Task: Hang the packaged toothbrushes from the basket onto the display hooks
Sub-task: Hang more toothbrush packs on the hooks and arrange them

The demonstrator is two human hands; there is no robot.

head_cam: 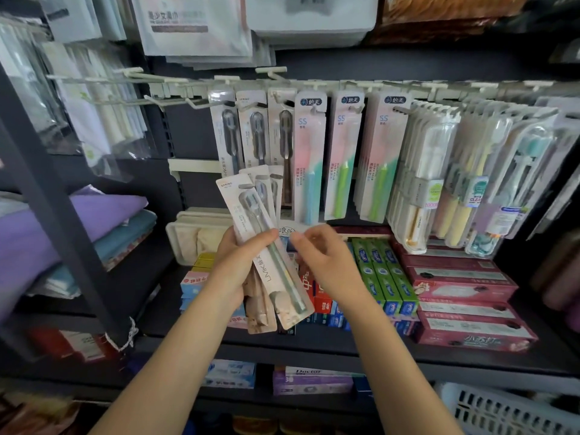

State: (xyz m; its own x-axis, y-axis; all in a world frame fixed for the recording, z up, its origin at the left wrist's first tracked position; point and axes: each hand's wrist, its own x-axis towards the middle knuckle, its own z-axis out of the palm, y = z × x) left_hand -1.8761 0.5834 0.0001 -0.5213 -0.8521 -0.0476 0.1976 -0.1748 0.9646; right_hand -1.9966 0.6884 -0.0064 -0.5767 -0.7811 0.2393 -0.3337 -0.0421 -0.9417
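Packs of toothbrushes [266, 252] sit fanned in your left hand [233, 265], fingers curled round their middle, light, stiff and slick, so with your right hand [323, 262], loosely open just beside, pinch the top card by its hang-hole end, beyond your fingertips, for the display hooks [201, 103] above.

A dark back panel [194, 130] runs behind a cream rail of pegs [175, 87], with a dark upright post [47, 196] leaning across the left. Behind the post lie folded cloths in purple [94, 215] and teal [125, 233]. A dark shelf [314, 350] carries boxed toothpaste: green cartons [383, 277] beside dark red ones [464, 296]. Below it sit more boxes [310, 379]. White packets [194, 26] hang at the top, blurred. The light is even and soft
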